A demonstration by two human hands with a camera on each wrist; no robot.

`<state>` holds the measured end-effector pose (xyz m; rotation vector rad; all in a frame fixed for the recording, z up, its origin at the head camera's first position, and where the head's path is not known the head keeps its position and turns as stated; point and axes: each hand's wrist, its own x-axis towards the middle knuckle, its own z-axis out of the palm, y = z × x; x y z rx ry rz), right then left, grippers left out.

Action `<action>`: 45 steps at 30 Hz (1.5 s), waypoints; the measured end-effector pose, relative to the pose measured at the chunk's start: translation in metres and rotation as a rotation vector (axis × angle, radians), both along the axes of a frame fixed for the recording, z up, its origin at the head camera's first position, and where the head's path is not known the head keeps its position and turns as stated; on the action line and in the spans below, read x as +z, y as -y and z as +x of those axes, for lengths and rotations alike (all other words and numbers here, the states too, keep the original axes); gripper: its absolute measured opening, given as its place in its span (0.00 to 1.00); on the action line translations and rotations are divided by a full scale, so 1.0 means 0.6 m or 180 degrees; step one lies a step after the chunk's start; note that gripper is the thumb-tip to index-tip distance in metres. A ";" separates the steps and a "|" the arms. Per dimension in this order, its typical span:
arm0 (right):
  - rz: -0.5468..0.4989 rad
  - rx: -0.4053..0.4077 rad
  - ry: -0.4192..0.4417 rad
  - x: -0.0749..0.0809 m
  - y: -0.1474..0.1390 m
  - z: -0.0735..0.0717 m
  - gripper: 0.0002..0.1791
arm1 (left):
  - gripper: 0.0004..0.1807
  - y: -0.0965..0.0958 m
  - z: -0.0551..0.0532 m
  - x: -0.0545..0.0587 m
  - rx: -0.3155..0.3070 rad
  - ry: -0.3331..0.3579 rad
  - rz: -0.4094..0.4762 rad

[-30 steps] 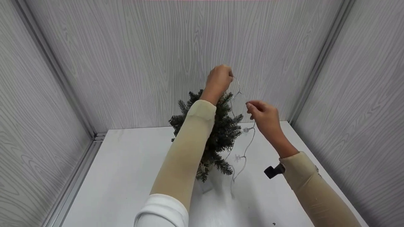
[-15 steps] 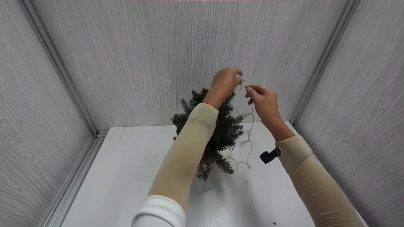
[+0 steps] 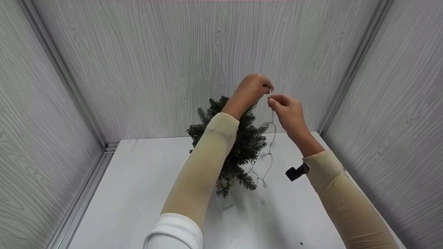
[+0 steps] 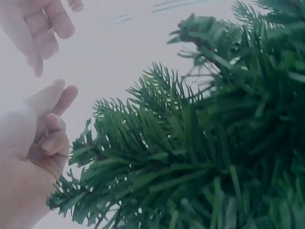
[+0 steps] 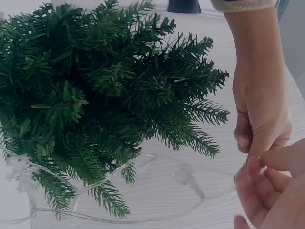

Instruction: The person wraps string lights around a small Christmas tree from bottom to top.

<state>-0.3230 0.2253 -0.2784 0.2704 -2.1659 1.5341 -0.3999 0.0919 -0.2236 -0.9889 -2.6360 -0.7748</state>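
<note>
Here, the left hand [image 3: 252,87] and right hand [image 3: 287,110] both pinch the string [image 3: 270,154], fingertips close together above the table [image 3: 148,173]; below the right hand's grip, it hangs in loops along the tree's [image 3: 246,140] right side.

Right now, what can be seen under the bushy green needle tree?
Under the bushy green needle tree, part of a pale, angular base shows on the white table. The rest is covered by lower branches and the left arm's beige sleeve.
</note>
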 end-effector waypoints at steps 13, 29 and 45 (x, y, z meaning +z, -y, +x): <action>0.0223 -0.0206 -0.0137 0.000 0.011 0.095 0.13 | 0.12 -0.029 -0.009 0.013 -0.0057 0.0357 0.0560; 0.0378 0.0097 0.0094 -0.072 0.003 0.086 0.16 | 0.12 0.013 -0.024 0.002 0.0624 0.0475 0.0016; 0.0305 0.0044 -0.0111 -0.042 0.040 0.148 0.12 | 0.11 0.021 -0.033 -0.009 0.0429 0.0812 0.0450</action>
